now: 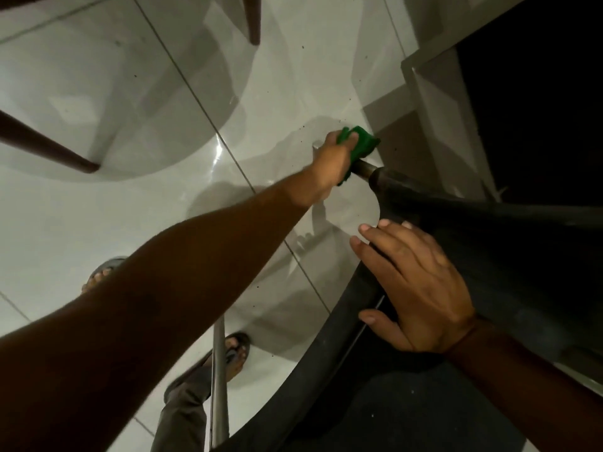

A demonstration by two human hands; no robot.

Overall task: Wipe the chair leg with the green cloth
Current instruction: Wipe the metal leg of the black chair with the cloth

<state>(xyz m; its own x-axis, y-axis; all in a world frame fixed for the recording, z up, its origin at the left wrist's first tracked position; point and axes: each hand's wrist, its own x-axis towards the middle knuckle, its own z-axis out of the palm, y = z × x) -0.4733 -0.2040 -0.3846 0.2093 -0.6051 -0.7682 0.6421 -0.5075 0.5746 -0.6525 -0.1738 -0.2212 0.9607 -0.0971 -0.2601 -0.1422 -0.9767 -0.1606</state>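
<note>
My left hand (329, 164) reaches far down and grips the green cloth (359, 145), which is wrapped around the lower end of a dark chair leg (367, 169). The foot of that leg is hidden by the cloth. My right hand (421, 288) lies flat, fingers spread, on the rim of the black chair seat (522, 256), pressing on it without grasping anything. A second, metal chair leg (219, 380) runs straight down at the bottom centre.
The floor is glossy white tile (130, 109). Brown wooden legs of other furniture stand at the left (49, 145) and top (254, 17). A grey cabinet edge (434, 93) rises right of the cloth. My sandalled feet (235, 353) are below.
</note>
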